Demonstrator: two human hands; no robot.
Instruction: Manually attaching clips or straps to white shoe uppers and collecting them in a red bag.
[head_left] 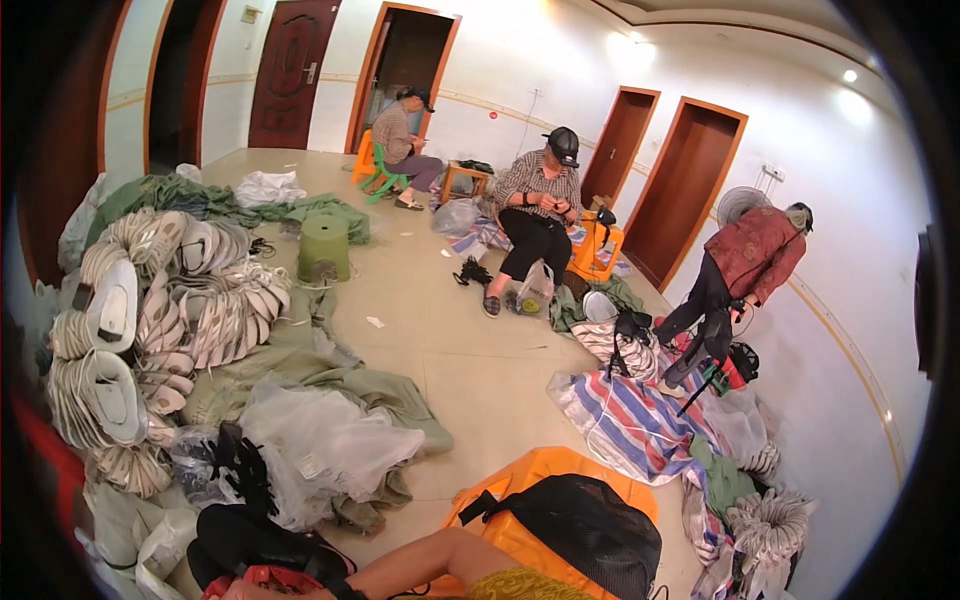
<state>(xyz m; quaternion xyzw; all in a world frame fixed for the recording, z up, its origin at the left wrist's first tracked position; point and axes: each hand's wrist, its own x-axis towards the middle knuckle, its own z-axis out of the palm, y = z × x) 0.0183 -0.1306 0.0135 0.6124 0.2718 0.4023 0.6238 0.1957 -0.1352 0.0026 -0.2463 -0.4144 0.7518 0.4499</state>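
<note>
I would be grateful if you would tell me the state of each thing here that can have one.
Dark red door: shut.
Middle doorway: open.
Ceiling light: lit.
Green bucket: upside down.
Pale shoe parts: stacked.
Clear plastic: crumpled.
Green cloth: creased.
Striped sheet: spread, rumpled.
Green chair: occupied.
Black mesh bag: lying on orange plastic seat.
Fan: spinning or still, unclear.
Right hand: mostly cut off, grip unclear.
</note>
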